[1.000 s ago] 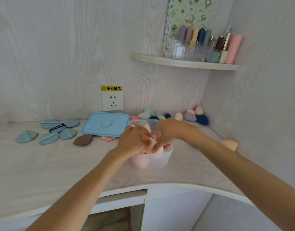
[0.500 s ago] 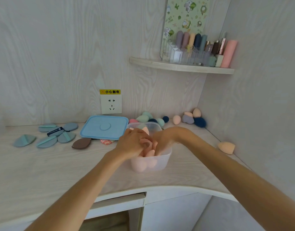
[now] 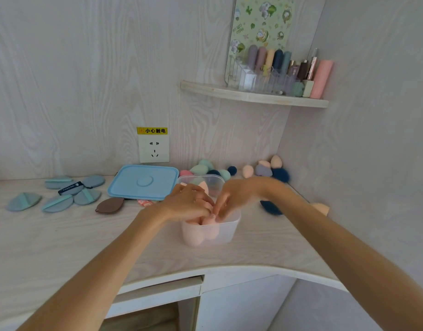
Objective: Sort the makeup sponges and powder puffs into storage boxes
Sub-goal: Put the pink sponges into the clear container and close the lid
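- Lying at the far left of the desk (image 3: 62, 235), the blue powder puffs (image 3: 72, 195) and one brown puff (image 3: 109, 205) are waiting, well apart from both hands.
- Resting flat behind them is the blue lid (image 3: 143, 182), just beside the clear storage box (image 3: 211, 229).
- Reaching into that box, the left hand (image 3: 186, 203) is curling its fingers over the pink sponges (image 3: 201, 231) inside; whether it is pinching one I cannot tell.
- Meeting it from the other side, the right hand (image 3: 239, 194) is dipping bent fingertips in; its hold is hidden too.
- Sitting behind and right of the box, the loose sponges (image 3: 248, 170) are lying nearer the right hand.
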Demonstrator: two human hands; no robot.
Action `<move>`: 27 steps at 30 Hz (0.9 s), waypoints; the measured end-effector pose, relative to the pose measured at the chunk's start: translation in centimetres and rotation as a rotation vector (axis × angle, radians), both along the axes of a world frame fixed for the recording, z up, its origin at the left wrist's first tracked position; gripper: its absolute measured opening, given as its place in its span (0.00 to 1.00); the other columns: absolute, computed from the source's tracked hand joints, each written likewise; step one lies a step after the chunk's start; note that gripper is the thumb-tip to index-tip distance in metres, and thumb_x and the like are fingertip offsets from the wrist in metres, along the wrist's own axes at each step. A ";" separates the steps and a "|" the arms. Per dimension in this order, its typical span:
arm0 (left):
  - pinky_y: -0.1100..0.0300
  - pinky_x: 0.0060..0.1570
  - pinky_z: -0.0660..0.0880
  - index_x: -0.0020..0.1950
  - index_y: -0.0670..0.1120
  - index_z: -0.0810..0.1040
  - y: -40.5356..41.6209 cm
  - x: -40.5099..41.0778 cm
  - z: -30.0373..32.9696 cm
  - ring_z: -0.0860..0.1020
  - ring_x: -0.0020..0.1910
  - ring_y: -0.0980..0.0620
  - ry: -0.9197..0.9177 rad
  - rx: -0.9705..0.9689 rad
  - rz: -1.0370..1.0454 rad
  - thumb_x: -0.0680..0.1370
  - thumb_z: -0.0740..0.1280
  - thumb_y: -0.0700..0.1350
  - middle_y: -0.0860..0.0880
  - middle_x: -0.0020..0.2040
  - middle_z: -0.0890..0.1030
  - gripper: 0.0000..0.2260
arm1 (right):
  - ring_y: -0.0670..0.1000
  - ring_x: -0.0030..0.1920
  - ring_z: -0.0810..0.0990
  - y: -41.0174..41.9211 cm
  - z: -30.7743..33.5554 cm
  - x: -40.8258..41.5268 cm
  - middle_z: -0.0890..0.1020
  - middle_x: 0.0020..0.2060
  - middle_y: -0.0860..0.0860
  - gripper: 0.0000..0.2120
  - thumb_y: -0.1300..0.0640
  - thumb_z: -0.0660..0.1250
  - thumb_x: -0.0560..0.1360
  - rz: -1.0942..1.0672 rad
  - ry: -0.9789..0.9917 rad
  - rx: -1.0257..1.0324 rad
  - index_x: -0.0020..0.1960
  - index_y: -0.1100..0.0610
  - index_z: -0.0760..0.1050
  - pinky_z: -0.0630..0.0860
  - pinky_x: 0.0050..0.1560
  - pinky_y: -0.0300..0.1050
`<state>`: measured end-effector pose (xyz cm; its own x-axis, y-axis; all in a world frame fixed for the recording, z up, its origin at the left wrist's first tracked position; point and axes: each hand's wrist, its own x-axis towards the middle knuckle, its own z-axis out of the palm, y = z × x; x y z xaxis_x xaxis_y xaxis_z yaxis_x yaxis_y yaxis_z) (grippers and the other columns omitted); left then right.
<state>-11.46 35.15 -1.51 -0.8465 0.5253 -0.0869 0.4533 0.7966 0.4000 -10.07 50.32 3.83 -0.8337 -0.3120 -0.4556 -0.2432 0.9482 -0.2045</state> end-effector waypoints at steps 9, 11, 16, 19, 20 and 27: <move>0.55 0.62 0.65 0.46 0.60 0.79 0.6 -0.2 -1.9 0.66 0.62 0.48 0.139 0.130 0.187 0.72 0.65 0.53 0.57 0.60 0.74 0.05 | 0.55 0.52 0.74 12.5 -0.2 -2.8 0.75 0.46 0.54 0.16 0.57 0.61 0.77 -0.665 0.296 0.273 0.62 0.62 0.70 0.71 0.46 0.45; 0.54 0.62 0.65 0.48 0.58 0.80 0.6 0.0 -1.9 0.66 0.62 0.48 0.156 0.140 0.194 0.72 0.66 0.53 0.57 0.60 0.74 0.07 | 0.57 0.63 0.70 13.8 -1.7 -2.0 0.72 0.62 0.57 0.19 0.59 0.61 0.77 -0.667 0.170 0.454 0.67 0.61 0.65 0.71 0.57 0.47; 0.56 0.61 0.65 0.52 0.57 0.80 0.5 0.4 -1.5 0.65 0.61 0.48 0.137 0.158 0.207 0.72 0.66 0.53 0.57 0.61 0.73 0.10 | 0.57 0.65 0.67 14.7 -4.1 -0.6 0.72 0.62 0.58 0.17 0.66 0.55 0.76 -0.611 0.227 0.586 0.65 0.62 0.67 0.69 0.58 0.45; 0.56 0.61 0.65 0.52 0.56 0.80 0.6 0.4 -1.5 0.65 0.61 0.47 0.148 0.144 0.189 0.72 0.66 0.53 0.56 0.61 0.73 0.10 | 0.55 0.54 0.75 14.3 -3.5 -0.6 0.75 0.59 0.57 0.15 0.66 0.56 0.77 -0.583 0.303 0.550 0.62 0.62 0.69 0.69 0.47 0.42; 0.56 0.60 0.64 0.51 0.57 0.80 0.5 0.3 -1.6 0.65 0.61 0.47 0.142 0.143 0.188 0.72 0.66 0.53 0.57 0.61 0.73 0.10 | 0.54 0.50 0.75 13.8 -2.8 -0.9 0.76 0.58 0.57 0.15 0.64 0.58 0.76 -0.576 0.340 0.507 0.62 0.62 0.69 0.69 0.45 0.41; 0.59 0.57 0.59 0.45 0.65 0.74 0.1 -0.7 -1.6 0.64 0.66 0.49 -0.025 0.150 0.145 0.60 0.63 0.57 0.58 0.63 0.71 0.14 | 0.39 0.44 0.78 3.8 3.5 1.5 0.81 0.49 0.46 0.12 0.57 0.68 0.74 -0.216 0.193 -0.408 0.57 0.54 0.78 0.72 0.40 0.25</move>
<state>-12.20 35.20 -3.13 -0.9126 0.4069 -0.0390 0.3266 0.7833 0.5289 -8.57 54.12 7.28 -0.9561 -0.2435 -0.1630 -0.1201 0.8330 -0.5401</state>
